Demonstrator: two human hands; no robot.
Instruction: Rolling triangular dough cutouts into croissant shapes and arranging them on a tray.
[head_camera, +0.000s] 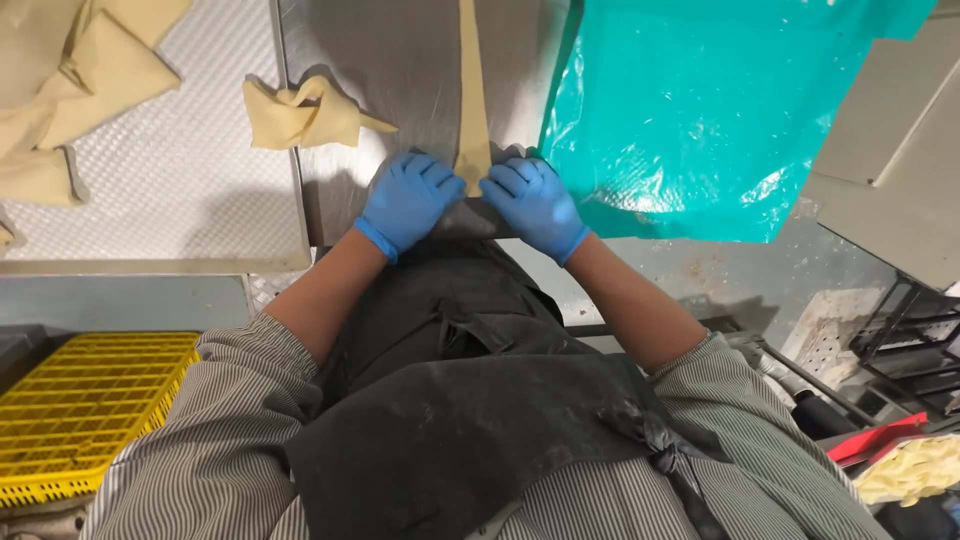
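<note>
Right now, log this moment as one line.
left hand: on dough strip end | right hand: same | folded dough: left | green plastic sheet: right

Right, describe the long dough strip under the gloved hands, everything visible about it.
The dough strip is pale yellow, thin and flat, smooth like rolled pastry. It lies straight on the grey metal table, running from the top edge of the picture down to the near table edge. The left hand and right hand, both in blue gloves, press on its near end from either side, where it widens slightly. To its left is a folded dough piece, apart from it; green plastic sheeting lies to its right.
</note>
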